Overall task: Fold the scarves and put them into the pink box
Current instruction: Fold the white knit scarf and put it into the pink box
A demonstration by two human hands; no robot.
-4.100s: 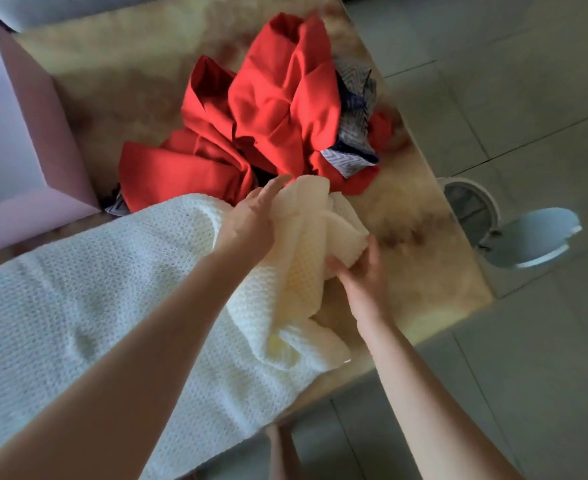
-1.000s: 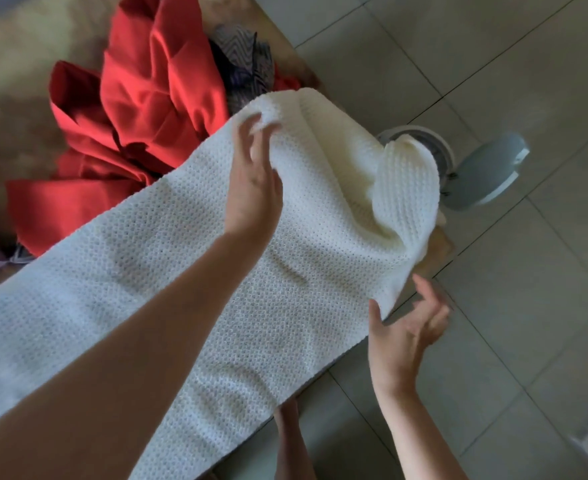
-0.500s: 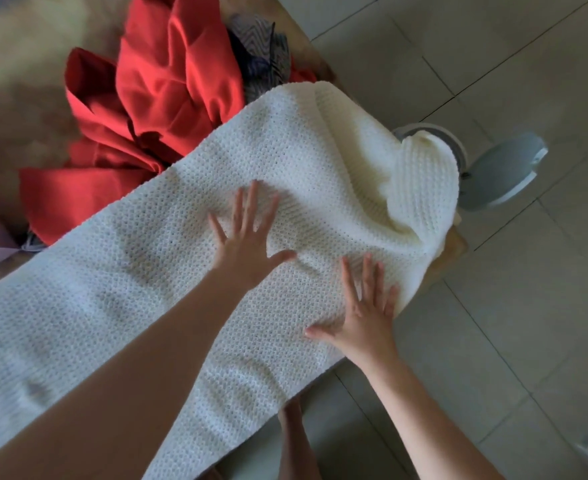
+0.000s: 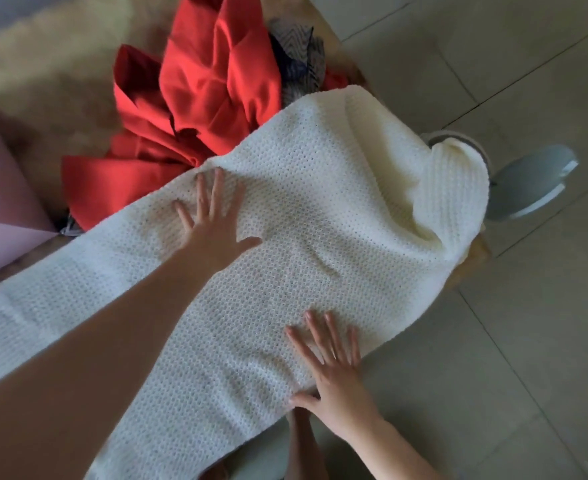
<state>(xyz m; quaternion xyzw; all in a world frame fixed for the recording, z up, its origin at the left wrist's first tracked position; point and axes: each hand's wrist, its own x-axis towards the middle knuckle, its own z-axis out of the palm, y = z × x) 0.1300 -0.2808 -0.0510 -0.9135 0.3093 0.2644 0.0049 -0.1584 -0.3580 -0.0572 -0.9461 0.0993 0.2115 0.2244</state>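
A long white knitted scarf (image 4: pixel 320 188) lies spread along the table, its right end drooping over the table's edge. My left hand (image 4: pixel 213 226) presses flat on it with fingers spread, near the scarf's far edge. My right hand (image 4: pixel 334 372) presses flat on the near edge, fingers straight, thumb at the rim. Behind the white scarf lies a crumpled red scarf (image 4: pixel 195 98) with a grey patterned scarf (image 4: pixel 296 67) beside it. The pink box (image 4: pixel 1 216) shows at the left edge, only partly in view.
The table top (image 4: pixel 43 91) is tan and mottled; its right corner (image 4: pixel 476 254) peeks out under the scarf. A round grey bin with an open lid (image 4: pixel 528 181) stands on the tiled floor just right of the table.
Over the last second both hands came down flat onto the white scarf. Since then they have slid apart, the left toward the far edge, the right to the near edge.
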